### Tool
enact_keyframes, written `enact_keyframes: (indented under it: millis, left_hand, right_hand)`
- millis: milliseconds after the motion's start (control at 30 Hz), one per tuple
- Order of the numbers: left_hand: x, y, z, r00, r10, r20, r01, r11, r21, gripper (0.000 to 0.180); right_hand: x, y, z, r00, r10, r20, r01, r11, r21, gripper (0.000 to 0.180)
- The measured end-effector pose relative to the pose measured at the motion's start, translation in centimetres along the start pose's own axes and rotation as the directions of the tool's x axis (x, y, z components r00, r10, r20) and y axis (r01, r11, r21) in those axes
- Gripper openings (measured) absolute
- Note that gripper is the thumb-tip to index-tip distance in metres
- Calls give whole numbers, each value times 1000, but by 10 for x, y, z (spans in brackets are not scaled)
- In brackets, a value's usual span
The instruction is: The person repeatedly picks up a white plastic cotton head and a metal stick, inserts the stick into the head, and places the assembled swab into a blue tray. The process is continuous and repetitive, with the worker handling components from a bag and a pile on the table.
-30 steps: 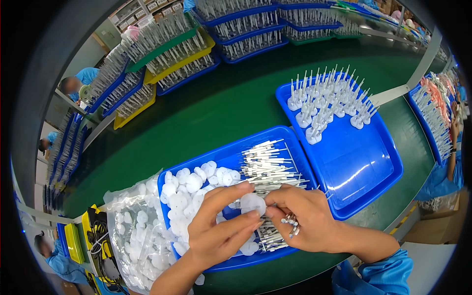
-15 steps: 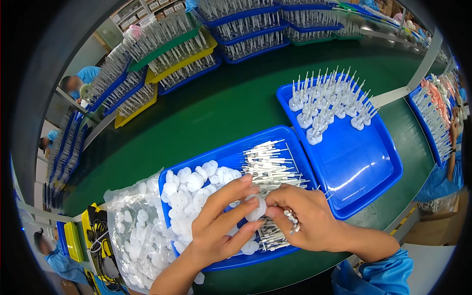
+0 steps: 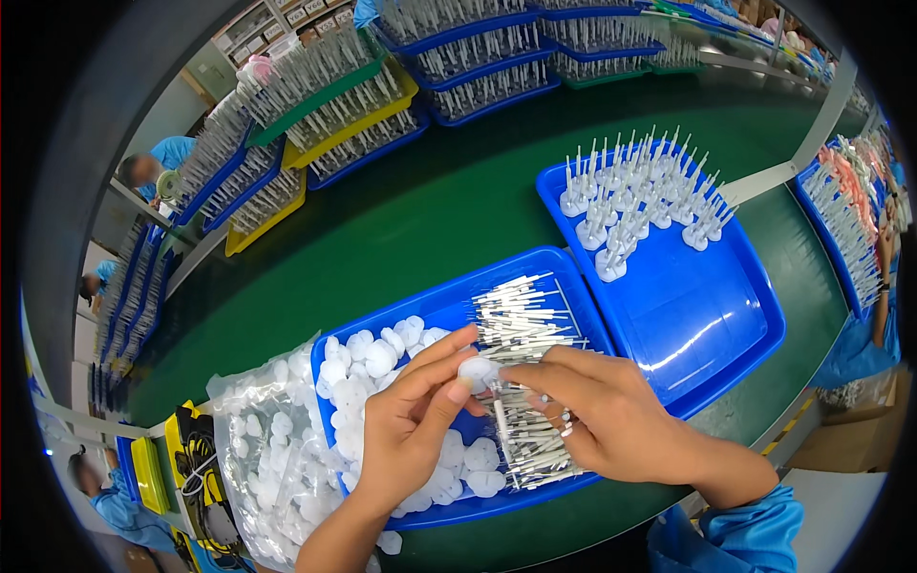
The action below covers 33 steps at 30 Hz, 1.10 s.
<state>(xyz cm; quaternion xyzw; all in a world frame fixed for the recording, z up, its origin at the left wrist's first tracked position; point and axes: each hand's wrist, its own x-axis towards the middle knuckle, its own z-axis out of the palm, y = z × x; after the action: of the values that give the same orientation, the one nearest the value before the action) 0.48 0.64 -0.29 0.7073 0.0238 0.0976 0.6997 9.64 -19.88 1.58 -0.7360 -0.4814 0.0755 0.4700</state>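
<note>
My left hand (image 3: 406, 430) is closed, pinching a small white plastic disc (image 3: 477, 373) between thumb and fingers. Fingertips of my right hand (image 3: 626, 420) meet the disc's right side; curled in that same hand are several thin rods (image 3: 565, 418), only their pale ends showing. Whether a rod sits in the disc is hidden by the fingers. Both hands hover over a blue tray (image 3: 430, 288). Loose white discs (image 3: 355, 368) fill its left part, and white rods (image 3: 521, 310) lie piled in its right part.
To the right, a second blue tray (image 3: 697, 325) holds upright rods on white bases (image 3: 640, 196). A clear bag of white discs (image 3: 272, 458) lies at left beside black cables (image 3: 201, 477). Stacked trays of upright rods (image 3: 349, 105) line the green table's (image 3: 401, 210) far side. Co-workers sit beyond.
The disc has tilted and shifted slightly left and up in my left fingers, which have drawn closer together. My right fingers now reach straighter toward it.
</note>
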Motion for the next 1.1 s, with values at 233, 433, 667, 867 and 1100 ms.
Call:
enact_keyframes:
  millis: [233,433,667,867,1100]
  left_hand:
    - [-1,1,-1,991,-121,61,133,952,-277,17]
    - [-1,-2,-3,997,-23,69,42,957,-289,15]
    - [-5,-6,0,989,146,-14,-147,983,-109,29]
    - [-6,-4,1,984,178,-13,-178,983,-51,31]
    - [-7,-4,1,988,153,-8,-153,986,-60,29]
  right_hand:
    - [-1,11,3,999,17,-45,-14,997,75,39]
    - [0,7,1,995,60,-76,-53,994,95,31]
    - [-1,4,-2,991,133,25,-133,991,17,24]
    - [-2,7,-1,993,118,24,-119,993,10,27]
    - [1,5,-9,994,62,90,-60,998,-30,25]
